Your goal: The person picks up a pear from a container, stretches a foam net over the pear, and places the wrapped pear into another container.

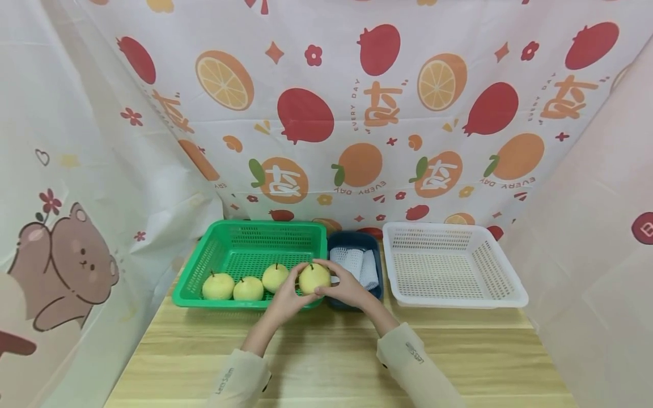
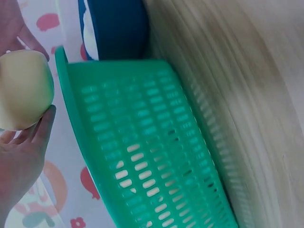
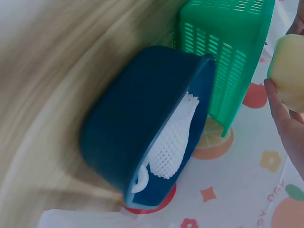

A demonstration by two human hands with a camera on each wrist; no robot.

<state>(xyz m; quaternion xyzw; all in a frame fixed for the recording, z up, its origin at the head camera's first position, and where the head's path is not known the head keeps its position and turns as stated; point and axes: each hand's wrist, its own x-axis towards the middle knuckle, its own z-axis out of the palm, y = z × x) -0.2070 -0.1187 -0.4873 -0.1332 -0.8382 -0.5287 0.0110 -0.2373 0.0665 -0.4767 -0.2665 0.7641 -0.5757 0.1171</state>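
Note:
A yellow pear (image 1: 314, 279) is held between both hands above the right front corner of the green basket (image 1: 196, 272). My left hand (image 1: 288, 297) grips its left side, and my right hand (image 1: 349, 287) grips its right side. In the left wrist view the pear (image 2: 24, 90) sits higher than the basket rim, with the left hand (image 2: 21, 164) around one side. Fingers of the right hand (image 3: 288, 126) touch the pear in the right wrist view. Several more pears (image 1: 218, 286) lie along the front of the green basket.
Between the baskets stands a dark blue bin (image 1: 378, 266) with white foam net sleeves (image 1: 355, 263) in it. A white basket (image 1: 461, 302) is on the right. All stand on a wooden table (image 1: 326, 357), with a fruit-printed cloth (image 1: 347, 85) hanging behind.

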